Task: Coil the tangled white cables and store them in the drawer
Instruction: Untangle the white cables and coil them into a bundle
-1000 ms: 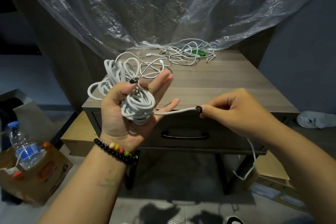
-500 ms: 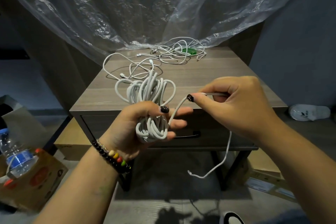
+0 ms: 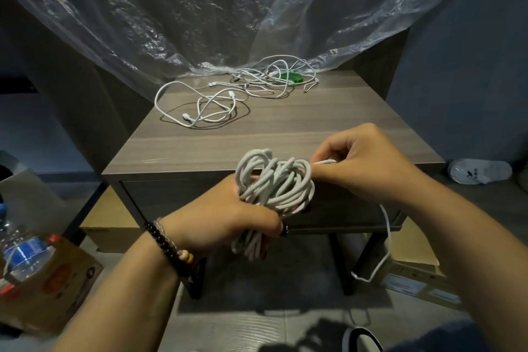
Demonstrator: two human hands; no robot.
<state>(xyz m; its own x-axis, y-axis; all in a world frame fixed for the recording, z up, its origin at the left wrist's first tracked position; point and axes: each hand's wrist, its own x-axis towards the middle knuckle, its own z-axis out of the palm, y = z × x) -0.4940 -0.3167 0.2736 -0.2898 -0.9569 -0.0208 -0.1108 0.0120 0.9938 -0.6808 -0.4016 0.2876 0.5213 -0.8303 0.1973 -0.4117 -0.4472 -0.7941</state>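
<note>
Left hand (image 3: 228,217) gripping white cable bundle (image 3: 274,183) at its waist, in front of closed drawer (image 3: 177,197). Right hand (image 3: 354,163) pinching the free strand at bundle's top. Light, soft, springy; best clamped mid-coil. Loose tail (image 3: 383,251) dangling below; plug end indistinct. Left fingertips hidden.

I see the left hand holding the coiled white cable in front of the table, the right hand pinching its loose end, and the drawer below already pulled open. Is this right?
Not quite. In the head view the drawer is closed, not pulled open. The rest holds: the left hand holds the coiled white cable in front of the table, and the right hand pinches its loose end.
</note>
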